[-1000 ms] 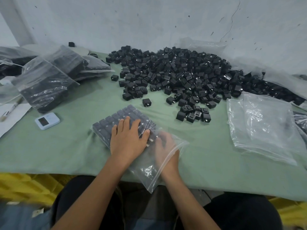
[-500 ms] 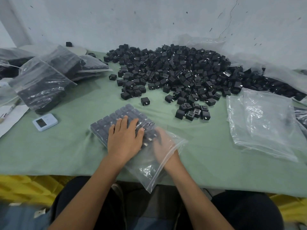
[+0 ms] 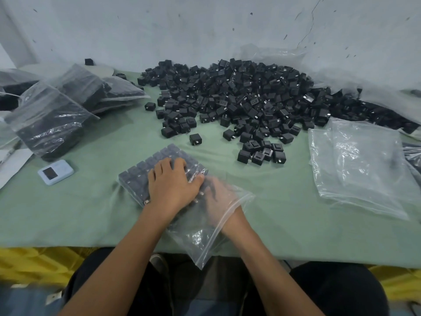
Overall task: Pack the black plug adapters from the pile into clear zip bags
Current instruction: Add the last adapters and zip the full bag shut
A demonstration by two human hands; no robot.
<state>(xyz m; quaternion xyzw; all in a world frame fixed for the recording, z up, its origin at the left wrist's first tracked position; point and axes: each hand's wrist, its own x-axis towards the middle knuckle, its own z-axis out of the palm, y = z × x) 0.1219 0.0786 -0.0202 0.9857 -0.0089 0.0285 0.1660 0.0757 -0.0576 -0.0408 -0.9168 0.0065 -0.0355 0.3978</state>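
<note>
Clear zip bag (image 3: 196, 233) lay at table (image 3: 284, 224) front edge | left hand (image 3: 174, 187) pressed flat, fingers spread, on bagged adapters (image 3: 145, 169) | right hand (image 3: 219, 197) inside bag, grip indeterminate | pile (image 3: 239, 99) well behind | advice: keep rows flat, square them before sealing.

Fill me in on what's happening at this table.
A person is packing black plug adapters into a clear zip bag on the green table. The left hand lies flat on top of the bagged adapters, while the right hand is inside the bag's open mouth. The loose pile sits behind, filled bags left, empty bags right.
</note>
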